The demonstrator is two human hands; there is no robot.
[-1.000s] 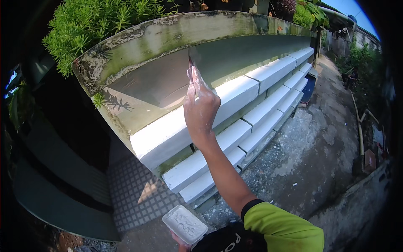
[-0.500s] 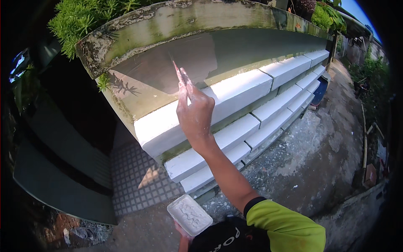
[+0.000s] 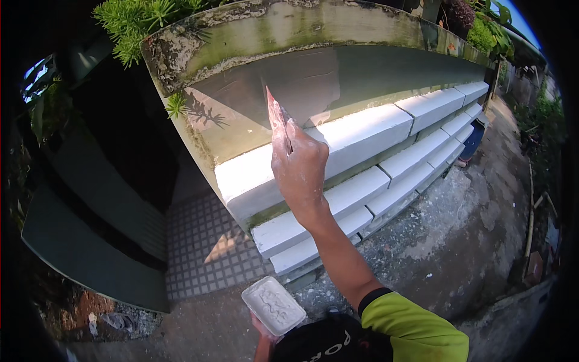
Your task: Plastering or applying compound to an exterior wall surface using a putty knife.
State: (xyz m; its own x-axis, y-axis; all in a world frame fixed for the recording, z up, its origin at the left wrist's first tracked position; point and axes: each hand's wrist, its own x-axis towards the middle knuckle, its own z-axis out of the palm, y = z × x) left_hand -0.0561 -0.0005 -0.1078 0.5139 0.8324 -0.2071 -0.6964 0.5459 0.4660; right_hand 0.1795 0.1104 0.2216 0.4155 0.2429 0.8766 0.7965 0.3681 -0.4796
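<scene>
Step in hand looks like spreading or smoothing on the wall face (image 3: 313, 78), just under the mossy overhang (image 3: 283, 35). Right hand (image 3: 300, 160) is up at it, arm stretched out, tip of a thin tool (image 3: 271, 101) angled upward. Tip overlaps the wall in view; can't tell if it's touching. Pale streak right above the tip.

Right grip: fingers pinched tight along the tool, no slack visible. Tool seen nearly edge-on, so exact kind unclear. White smears on the fingers.

Left hand (image 3: 260, 329): low, near the body, has hold of the white tray (image 3: 260, 314) at its lower left side. Fingers mostly hidden under it, so can't tell how far they wrap. White paste (image 3: 274, 304) in the tray, surface ridged.

White ledges (image 3: 362, 130) step down below the wall, right wrist in front of them.

My read: next stroke calls for the tool laid flat with light, even pressure, knuckles off the top ledge, tray level. Reloading means bringing tool and tray together; they're well apart.
</scene>
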